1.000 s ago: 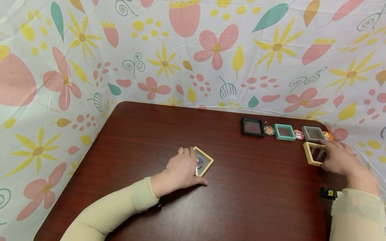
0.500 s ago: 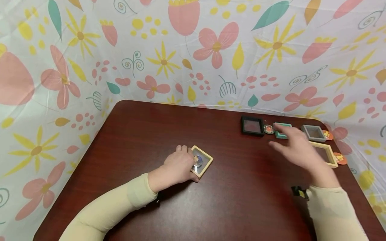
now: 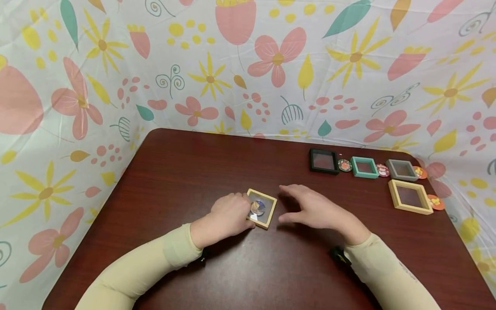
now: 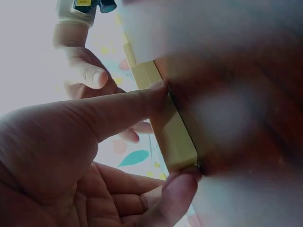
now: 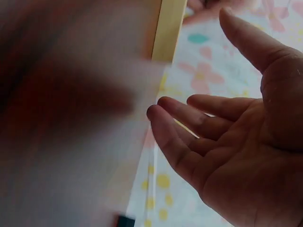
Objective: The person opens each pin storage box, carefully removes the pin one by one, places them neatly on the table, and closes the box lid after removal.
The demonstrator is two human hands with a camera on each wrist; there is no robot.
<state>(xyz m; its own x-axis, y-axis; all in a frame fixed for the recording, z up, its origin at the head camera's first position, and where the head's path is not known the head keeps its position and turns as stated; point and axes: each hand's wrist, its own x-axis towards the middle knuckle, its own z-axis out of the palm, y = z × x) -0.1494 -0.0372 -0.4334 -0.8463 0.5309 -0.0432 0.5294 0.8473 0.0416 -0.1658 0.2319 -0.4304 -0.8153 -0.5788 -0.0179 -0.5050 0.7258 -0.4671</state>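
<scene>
A pale yellow square display frame with a clear pane lies on the table, and a round blue token shows inside it. My left hand grips the frame's left side. In the left wrist view, the thumb presses one edge of the frame and a fingertip sits at its corner. Just right of the frame is my right hand, empty, its thumb and fingers spread apart towards it. The right wrist view shows this hand apart from a yellow edge.
Along the table's back right stand a black frame, a teal frame and a grey frame, with round tokens beside them. In front is another yellow frame with an orange token. Patterned cloth hangs behind.
My right hand has swung left from the yellow frame at the far right to beside the held one. My left hand keeps its place, and the frame in it has turned slightly.
</scene>
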